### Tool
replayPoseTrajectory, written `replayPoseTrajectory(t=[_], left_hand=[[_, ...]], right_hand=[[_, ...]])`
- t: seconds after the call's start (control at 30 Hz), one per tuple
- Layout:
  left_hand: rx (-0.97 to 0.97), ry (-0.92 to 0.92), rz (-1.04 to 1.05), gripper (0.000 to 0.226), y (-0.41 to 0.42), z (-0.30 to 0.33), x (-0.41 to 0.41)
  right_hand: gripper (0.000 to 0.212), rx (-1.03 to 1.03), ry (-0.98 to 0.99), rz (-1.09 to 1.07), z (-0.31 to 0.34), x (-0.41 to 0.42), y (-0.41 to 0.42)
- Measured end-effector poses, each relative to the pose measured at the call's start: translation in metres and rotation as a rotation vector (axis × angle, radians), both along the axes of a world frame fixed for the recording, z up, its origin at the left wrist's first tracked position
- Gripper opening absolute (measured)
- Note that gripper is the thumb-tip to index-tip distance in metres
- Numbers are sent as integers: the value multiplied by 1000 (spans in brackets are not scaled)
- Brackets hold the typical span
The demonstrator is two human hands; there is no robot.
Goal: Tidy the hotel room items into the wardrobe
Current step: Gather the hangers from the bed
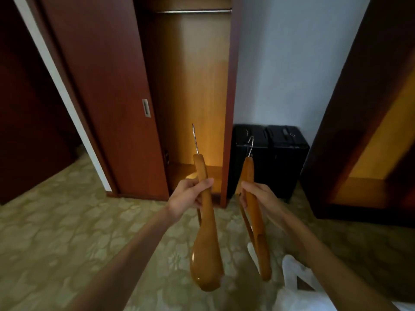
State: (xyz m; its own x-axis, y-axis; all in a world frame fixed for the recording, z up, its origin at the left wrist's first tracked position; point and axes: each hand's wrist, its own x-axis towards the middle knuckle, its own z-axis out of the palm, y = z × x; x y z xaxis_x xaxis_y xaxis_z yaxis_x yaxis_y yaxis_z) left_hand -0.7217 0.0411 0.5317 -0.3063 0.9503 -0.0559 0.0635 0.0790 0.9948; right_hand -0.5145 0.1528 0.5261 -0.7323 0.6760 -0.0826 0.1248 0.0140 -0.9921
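A: How are the arms set?

B: Both reach forward from the near edge, bare, wrists slightly raised. The left hand (190,196) sits left of centre, the right hand (256,196) just right of it, the two near each other but apart.

A: And the grips?

B: Each is closed around a wooden hanger. The left hand wraps the left hanger (206,232) below its neck, thumb across the front; its metal hook points up and far, its broad shoulder end hangs down toward the near floor. The right hand clasps the right hanger (253,209) in the same way, hook curling up in front of a black case (271,158).

A: Where is the wardrobe?

B: Straight ahead, far from the hands. The wardrobe (193,86) stands open, its sliding door (107,97) pushed left, a bare metal rail (194,11) across the top and warm light at its base.

A: The room?

B: Patterned pale-green carpet (67,232), a pale wall (287,63) on the right, the case against it, dark wooden furniture (370,131) at far right. Something white (294,279) lies near right, blurred.
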Motion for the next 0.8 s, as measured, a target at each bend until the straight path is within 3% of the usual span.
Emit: replayPoseTrajectory(t=[0.4,0.57,0.67,0.8], left_hand=[[37,8,-15,47,176,17,-162],[57,33,-46,37,281,23,-237],[57,61,-92,35,350,34,-287],[85,103,-126,38,439,64,-354]], right_hand=[[16,66,-27,-2,16,-168,152],[33,97,-3,-5,22,-241,243],[22,108,8,1,31,-286,317],[23,170,58,-9,64,-350,409]])
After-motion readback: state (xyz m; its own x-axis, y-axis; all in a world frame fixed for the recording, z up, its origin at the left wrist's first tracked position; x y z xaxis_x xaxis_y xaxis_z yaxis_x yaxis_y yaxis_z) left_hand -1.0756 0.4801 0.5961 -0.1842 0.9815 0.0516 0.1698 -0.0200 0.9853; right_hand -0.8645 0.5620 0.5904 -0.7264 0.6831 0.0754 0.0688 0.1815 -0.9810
